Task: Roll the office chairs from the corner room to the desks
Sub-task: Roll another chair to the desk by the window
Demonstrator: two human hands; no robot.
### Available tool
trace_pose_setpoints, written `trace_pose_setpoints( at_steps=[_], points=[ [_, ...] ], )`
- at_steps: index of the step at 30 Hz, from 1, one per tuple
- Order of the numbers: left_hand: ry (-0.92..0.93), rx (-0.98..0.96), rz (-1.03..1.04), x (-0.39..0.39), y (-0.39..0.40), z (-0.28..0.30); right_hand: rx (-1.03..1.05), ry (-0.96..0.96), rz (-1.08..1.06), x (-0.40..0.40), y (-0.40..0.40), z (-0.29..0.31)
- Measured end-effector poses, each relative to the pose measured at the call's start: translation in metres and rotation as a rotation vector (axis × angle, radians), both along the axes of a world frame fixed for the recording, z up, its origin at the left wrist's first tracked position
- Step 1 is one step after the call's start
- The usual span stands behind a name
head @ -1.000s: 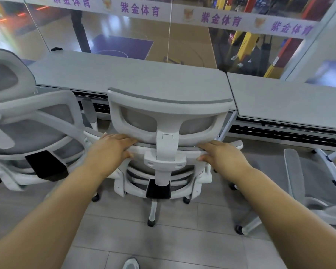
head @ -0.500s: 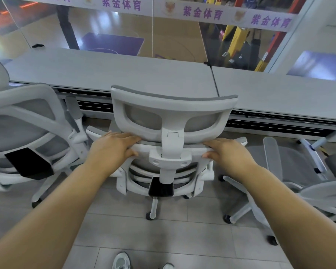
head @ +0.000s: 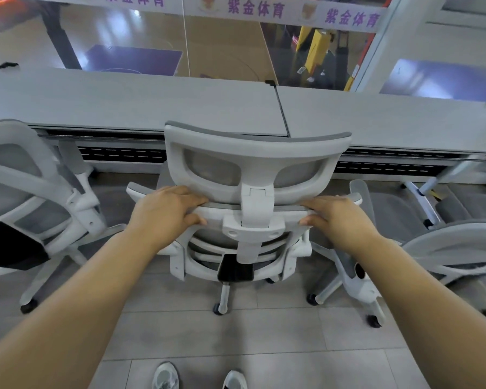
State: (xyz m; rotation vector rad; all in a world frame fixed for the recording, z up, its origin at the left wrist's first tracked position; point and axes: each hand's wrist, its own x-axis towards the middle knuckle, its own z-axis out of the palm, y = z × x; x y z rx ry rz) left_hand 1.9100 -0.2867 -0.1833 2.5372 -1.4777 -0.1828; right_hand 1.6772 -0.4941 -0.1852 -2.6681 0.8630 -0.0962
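White plastic is sitting under both my palms: my left hand [head: 163, 217] and right hand [head: 338, 220] are gripping the office chair [head: 257, 164] by its backrest top, facing the desk [head: 141, 105]. Pushing crooked, I'm risking clipping the neighbouring chair [head: 443, 248] beside it.

Both forearms are bare, with no sleeves, watch or rings showing. The left hand [head: 163, 217] and right hand [head: 340, 220] are ungloved, with short fingers [head: 192, 196]. Near the bottom edge, below the hands, the toes of two pale grey-white sneakers [head: 166, 376] show, with darker grey panels and mesh-like uppers.
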Motion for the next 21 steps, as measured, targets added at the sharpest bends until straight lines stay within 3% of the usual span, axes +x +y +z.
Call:
trace_pose_setpoints(
  at_steps=[13,21],
  points=[
    [-0.003,-0.064,-0.038,-0.037,0.013,-0.003,-0.012,-0.027,-0.028,-0.046,0.017,0.006],
    [-0.006,-0.007,-0.07,-0.057,0.018,0.002,-0.005,-0.02,-0.02,-0.068,0.027,0.011]
  ],
)
